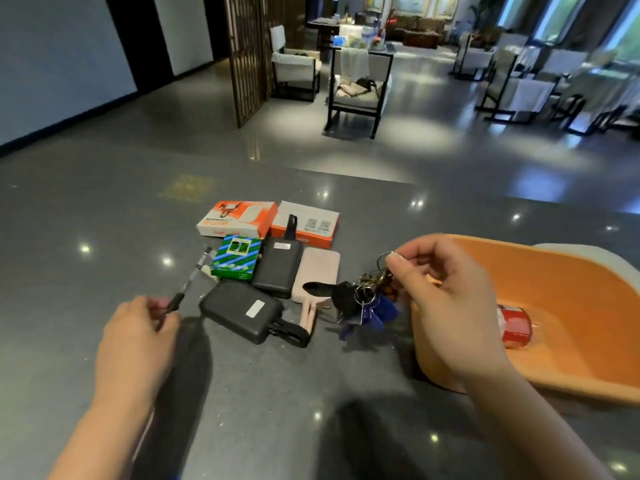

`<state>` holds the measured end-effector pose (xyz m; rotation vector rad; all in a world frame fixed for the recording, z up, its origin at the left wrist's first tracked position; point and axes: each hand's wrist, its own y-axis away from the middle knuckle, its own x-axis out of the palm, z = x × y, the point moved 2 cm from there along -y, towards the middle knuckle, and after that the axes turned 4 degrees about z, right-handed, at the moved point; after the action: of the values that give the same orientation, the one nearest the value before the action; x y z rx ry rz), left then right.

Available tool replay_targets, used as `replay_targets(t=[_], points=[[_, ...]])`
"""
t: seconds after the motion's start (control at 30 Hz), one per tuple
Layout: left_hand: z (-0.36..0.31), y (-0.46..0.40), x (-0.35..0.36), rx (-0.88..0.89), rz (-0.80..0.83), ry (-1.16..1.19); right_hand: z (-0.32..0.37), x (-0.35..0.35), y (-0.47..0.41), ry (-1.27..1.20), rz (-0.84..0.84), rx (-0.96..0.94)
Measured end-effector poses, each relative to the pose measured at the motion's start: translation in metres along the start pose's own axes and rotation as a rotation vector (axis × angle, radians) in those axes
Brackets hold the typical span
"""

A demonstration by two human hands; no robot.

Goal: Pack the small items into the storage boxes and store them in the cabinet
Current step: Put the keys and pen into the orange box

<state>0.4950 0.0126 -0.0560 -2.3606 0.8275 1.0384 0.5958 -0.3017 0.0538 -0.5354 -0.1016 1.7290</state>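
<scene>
My right hand (446,299) pinches the ring of a bunch of keys (363,303) with blue and black tags, hanging just above the grey counter, left of the orange storage box (568,372). A red can (514,327) lies inside that box. My left hand (138,337) grips the lower end of a black and clear pen (194,282) that points up and away. Between my hands lie two black power banks (242,315) (277,268), a pink power bank (317,273), a green and blue card box (235,258) and two orange and white cartons (235,220) (308,225).
A white box (588,254) shows behind the orange one at the right. The grey counter (104,220) ends at its far edge; beyond it are a polished floor, dark-framed chairs (356,95) and a wooden screen (247,57).
</scene>
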Motion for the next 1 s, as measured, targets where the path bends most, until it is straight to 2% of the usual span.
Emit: replay_targets(t=[0.1,0.27,0.37,0.47,0.67,0.8,0.93,1.0], points=[[-0.056,-0.003,0.002,0.123,0.022,0.146,0.013,-0.047,-0.014,-0.024,-0.120,-0.055],[-0.181,0.029,0.031,0.403,0.085,0.345,0.015,-0.140,-0.028,0.121,-0.266,-0.068],[-0.250,0.064,0.062,0.569,0.211,0.394,-0.003,-0.188,-0.025,0.263,-0.282,-0.019],[-0.298,0.099,0.098,0.611,0.350,0.425,-0.033,-0.227,-0.017,0.367,-0.293,0.090],[-0.344,0.139,0.154,0.656,0.548,0.297,-0.098,-0.270,-0.022,0.462,-0.354,0.266],[-0.359,0.144,0.172,0.649,0.665,0.210,-0.137,-0.265,-0.039,0.664,-0.270,0.332],[-0.361,0.148,0.185,0.644,0.857,0.143,-0.162,-0.255,-0.056,0.684,-0.187,0.403],[-0.357,0.148,0.189,0.641,0.882,0.098,-0.168,-0.251,-0.063,0.702,-0.070,0.451]])
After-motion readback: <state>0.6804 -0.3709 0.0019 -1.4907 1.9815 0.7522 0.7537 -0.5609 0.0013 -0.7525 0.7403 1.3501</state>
